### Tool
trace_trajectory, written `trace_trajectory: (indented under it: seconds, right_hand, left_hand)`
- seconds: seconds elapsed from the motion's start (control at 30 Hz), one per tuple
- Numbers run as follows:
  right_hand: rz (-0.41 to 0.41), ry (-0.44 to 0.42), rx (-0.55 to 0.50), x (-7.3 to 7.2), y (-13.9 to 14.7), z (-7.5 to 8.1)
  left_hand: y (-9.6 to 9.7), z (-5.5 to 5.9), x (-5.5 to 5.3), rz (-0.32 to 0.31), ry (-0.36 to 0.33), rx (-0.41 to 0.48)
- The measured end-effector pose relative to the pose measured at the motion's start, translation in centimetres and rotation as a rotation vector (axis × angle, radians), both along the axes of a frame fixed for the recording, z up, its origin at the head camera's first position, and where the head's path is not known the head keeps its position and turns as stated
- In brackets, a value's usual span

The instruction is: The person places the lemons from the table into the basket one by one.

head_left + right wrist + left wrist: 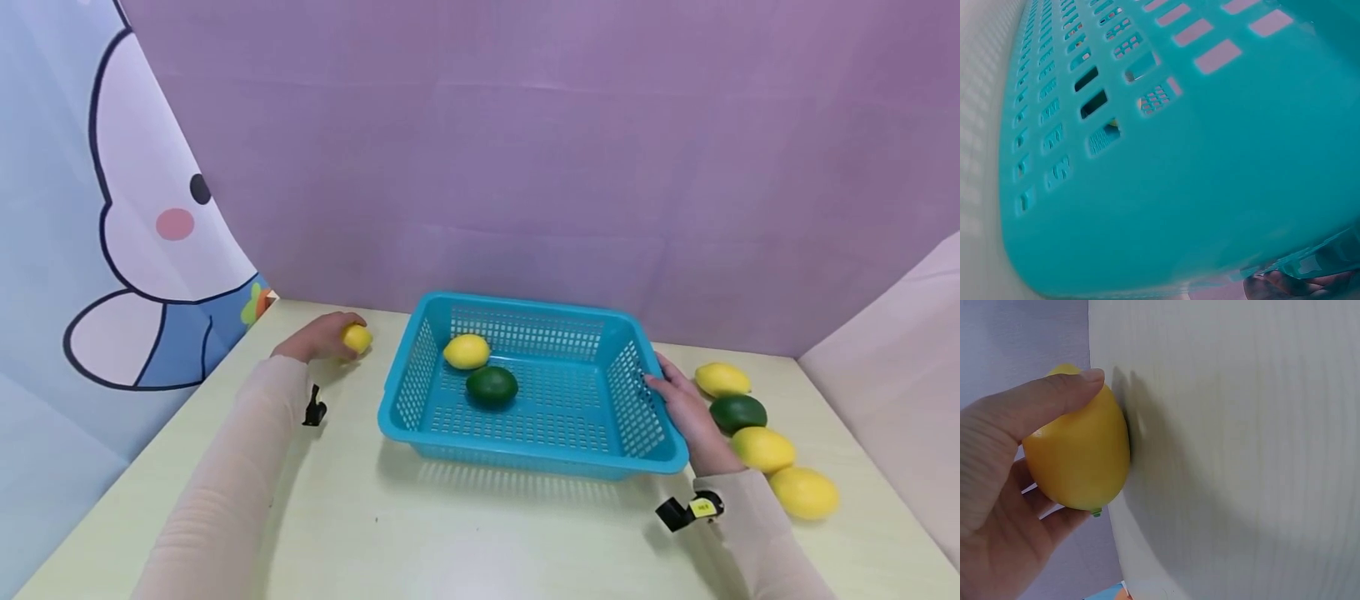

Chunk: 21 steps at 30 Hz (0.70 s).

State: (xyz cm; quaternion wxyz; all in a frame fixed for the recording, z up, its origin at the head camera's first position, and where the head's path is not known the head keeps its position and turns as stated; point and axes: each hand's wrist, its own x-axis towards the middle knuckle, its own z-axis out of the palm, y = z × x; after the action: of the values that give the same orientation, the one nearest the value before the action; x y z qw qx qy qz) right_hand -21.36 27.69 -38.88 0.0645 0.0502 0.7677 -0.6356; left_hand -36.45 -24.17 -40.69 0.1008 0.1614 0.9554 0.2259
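Note:
My left hand (322, 336) grips a yellow lemon (357, 338) at the table's far left. In the left wrist view the thumb lies over the lemon (1079, 450) and the other fingers curl behind it; a small green stem end shows. A blue plastic basket (517, 458) stands in the middle, holding a lemon (467, 352) and a dark green fruit (492, 386). On the basket's right rim, my right hand (690, 412) holds on with the thumb over the edge. The basket's perforated wall (1222, 169) fills most of the right wrist view, with fingertips (1275, 286) at the lower right.
Right of the basket, a lemon (722, 379), another dark green fruit (738, 413) and two more lemons (763, 450) lie in a row on the pale table (420, 550). A purple cloth (525, 167) hangs behind; a cartoon-printed cloth (60, 250) is at the left.

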Motion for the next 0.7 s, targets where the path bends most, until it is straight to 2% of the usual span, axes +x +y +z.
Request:
trace_trajectory:
  seconds: [0.33, 0.47, 0.7]
  right_hand:
    - [0.0, -0.014, -0.002, -0.05, 0.04, 0.22]
    - [-0.004, -0.016, -0.007, -0.09, -0.03, 0.17]
    - [-0.006, -0.026, 0.005, 0.08, 0.07, -0.03]
  left_hand:
    - [-0.24, -0.39, -0.62, -0.01, 0.059, -0.012]
    - [-0.37, -0.31, -0.44, -0.018, 0.071, -0.009]
    - [-0.54, 0.01, 0.1, 0.003, 0.063, -0.021]
